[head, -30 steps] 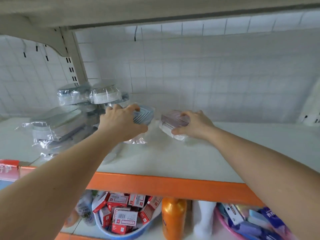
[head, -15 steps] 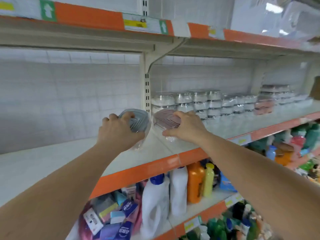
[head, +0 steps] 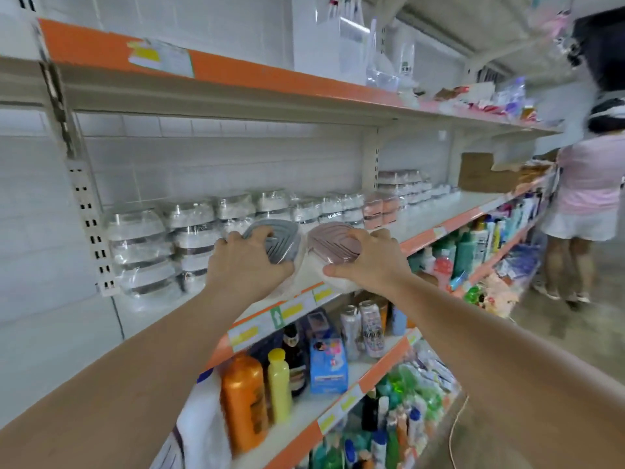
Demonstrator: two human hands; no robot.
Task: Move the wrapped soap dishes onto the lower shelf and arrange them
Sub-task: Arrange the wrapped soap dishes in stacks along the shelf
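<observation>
The left hand (head: pixel 248 262) grips a grey wrapped soap dish (head: pixel 275 240), fingers curled over its ribbed top and thumb under its near edge. The right hand (head: pixel 367 262) holds a pink wrapped soap dish (head: pixel 331 243) the same way. The two dishes sit side by side, almost touching, between the hands, at the front lip of the shelf (head: pixel 449 211) with the orange edge; whether they rest on it or hang just above it cannot be told.

A second ago both hands held these same dishes deep over a bare stretch of shelf beside a loose pile; since then the view has swung round, and the hands now carry the pair in front of a tidy run of stock. That suggests the dishes are being brought over to join the arranged row, so this pair looks to be in transit rather than placed.

Just beyond the left hand stand stacks of clear wrapped dishes (head: pixel 189 228), running on past the right hand to a pink stack (head: pixel 380 209). Below the hands, the next shelf down carries an orange bottle (head: pixel 245 401), a yellow bottle (head: pixel 280 384) and cans (head: pixel 362 326). Far beyond the right hand another person (head: pixel 588 198) stands in the aisle.
</observation>
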